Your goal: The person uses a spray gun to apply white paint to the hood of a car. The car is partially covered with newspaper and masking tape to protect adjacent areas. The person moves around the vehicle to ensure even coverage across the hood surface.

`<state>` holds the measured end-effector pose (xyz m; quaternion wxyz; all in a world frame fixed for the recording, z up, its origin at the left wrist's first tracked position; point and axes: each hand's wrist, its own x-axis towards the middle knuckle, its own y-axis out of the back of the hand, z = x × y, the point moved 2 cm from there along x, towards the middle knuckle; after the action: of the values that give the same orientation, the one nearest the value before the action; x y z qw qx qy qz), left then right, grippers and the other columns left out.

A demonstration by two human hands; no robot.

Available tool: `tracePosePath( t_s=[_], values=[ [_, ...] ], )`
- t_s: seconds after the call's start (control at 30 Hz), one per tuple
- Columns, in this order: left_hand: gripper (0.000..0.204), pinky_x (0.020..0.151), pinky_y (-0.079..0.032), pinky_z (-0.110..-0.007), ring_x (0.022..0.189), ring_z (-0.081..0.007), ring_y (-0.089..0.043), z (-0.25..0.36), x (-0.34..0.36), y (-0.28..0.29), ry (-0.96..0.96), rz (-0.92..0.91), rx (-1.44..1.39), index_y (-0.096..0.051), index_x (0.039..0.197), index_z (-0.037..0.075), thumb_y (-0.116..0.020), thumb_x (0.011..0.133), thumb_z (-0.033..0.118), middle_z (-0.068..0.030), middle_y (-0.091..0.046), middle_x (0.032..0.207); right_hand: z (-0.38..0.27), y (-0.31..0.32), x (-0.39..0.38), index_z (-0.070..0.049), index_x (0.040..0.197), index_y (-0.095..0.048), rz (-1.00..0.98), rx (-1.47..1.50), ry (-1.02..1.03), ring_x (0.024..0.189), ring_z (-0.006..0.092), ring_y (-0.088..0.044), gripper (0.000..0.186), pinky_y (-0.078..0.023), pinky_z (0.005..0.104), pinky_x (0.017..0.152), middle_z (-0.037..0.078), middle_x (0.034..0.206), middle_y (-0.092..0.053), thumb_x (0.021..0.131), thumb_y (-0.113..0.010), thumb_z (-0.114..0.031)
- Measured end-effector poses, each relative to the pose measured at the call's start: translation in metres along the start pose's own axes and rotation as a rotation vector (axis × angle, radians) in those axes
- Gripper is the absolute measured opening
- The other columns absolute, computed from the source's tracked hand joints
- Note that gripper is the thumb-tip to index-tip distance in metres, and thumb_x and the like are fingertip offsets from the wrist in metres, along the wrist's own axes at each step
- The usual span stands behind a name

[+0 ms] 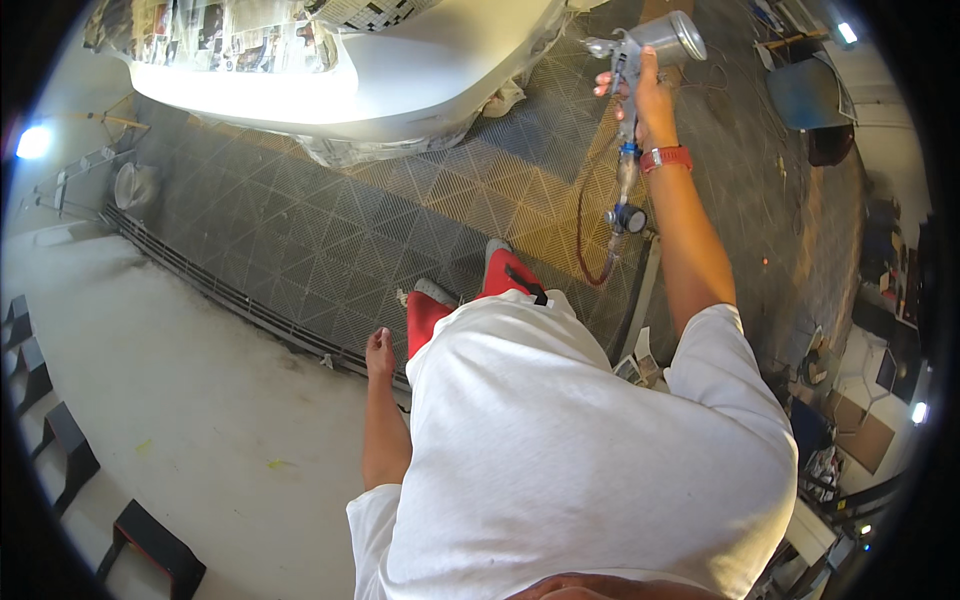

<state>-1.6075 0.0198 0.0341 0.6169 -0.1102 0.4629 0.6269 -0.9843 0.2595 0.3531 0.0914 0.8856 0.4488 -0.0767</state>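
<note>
My right hand is wrapped round the handle of a silver spray gun, out in front of me on the right. A metal paint cup tips sideways on the gun, whose nozzle points left to a glossy white car bumper. Below the handle hang a round pressure gauge and a dark red air hose. Beside my left leg my left hand hangs low, its fingers loosely curled with nothing seen in them.
Newspaper masking covers the car above the bumper. Grid floor tiles lie underfoot. To the left, a pale wall carries dark brackets. A blue chair-like object stands far right, with clutter along that side.
</note>
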Motion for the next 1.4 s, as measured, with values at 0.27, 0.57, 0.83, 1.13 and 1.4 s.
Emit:
tracePosePath(
  t_s=[0.27, 0.57, 0.83, 1.13, 1.4],
  values=[
    [0.054, 0.098, -0.052, -0.035, 0.112, -0.0244, -0.067, 0.01, -0.072, -0.04, 0.098, 0.023, 0.054, -0.062, 0.134, -0.002, -0.065, 0.101, 0.041, -0.0187, -0.071, 0.123, 0.021, 0.037, 0.076, 0.002, 0.116, -0.067, 0.205, -0.154, 0.1, 0.071, 0.0178, -0.074, 0.065, -0.049, 0.0286, 0.044, 0.014, 0.087, -0.076, 0.108, -0.039, -0.055],
    [0.058, 0.098, -0.052, -0.038, 0.115, -0.0291, -0.068, -0.034, -0.078, -0.005, 0.111, 0.031, 0.104, -0.063, 0.133, -0.002, -0.064, 0.1, 0.045, -0.0226, -0.071, 0.122, 0.08, -0.066, -0.072, 0.001, 0.13, -0.063, -0.268, -0.038, -0.161, 0.088, 0.0183, -0.076, 0.061, -0.048, 0.0253, 0.045, 0.013, 0.101, -0.077, 0.109, -0.039, -0.052],
    [0.057, 0.099, -0.052, -0.037, 0.115, -0.0273, -0.068, -0.023, -0.006, 0.074, -0.08, -0.066, 0.038, -0.061, 0.137, -0.001, -0.062, 0.103, 0.044, -0.0194, -0.07, 0.126, 0.16, -0.119, -0.186, -0.002, 0.135, -0.061, -0.123, -0.072, -0.237, 0.103, 0.0179, -0.074, 0.066, -0.048, 0.0249, 0.048, 0.011, 0.114, -0.075, 0.108, -0.036, -0.058],
    [0.057, 0.089, -0.052, -0.033, 0.102, -0.0194, -0.066, -0.121, 0.063, 0.263, -0.008, -0.184, 0.055, -0.061, 0.136, 0.0, -0.062, 0.103, 0.046, -0.0112, -0.07, 0.116, 0.232, -0.17, -0.453, -0.005, 0.123, -0.067, 0.192, -0.212, -0.66, 0.079, 0.0136, -0.072, 0.071, -0.042, 0.0258, 0.045, 0.007, 0.091, -0.076, 0.105, -0.036, -0.066],
    [0.059, 0.075, -0.046, -0.028, 0.092, -0.011, -0.058, -0.181, 0.134, 0.42, 0.271, -0.125, 0.19, -0.06, 0.136, 0.005, -0.062, 0.101, 0.052, -0.0017, -0.067, 0.113, 0.242, -0.258, -0.49, -0.006, 0.125, -0.067, 0.281, -0.198, -0.634, 0.07, 0.0131, -0.07, 0.063, -0.044, 0.0251, 0.045, 0.006, 0.088, -0.075, 0.109, -0.036, -0.058]
  ],
)
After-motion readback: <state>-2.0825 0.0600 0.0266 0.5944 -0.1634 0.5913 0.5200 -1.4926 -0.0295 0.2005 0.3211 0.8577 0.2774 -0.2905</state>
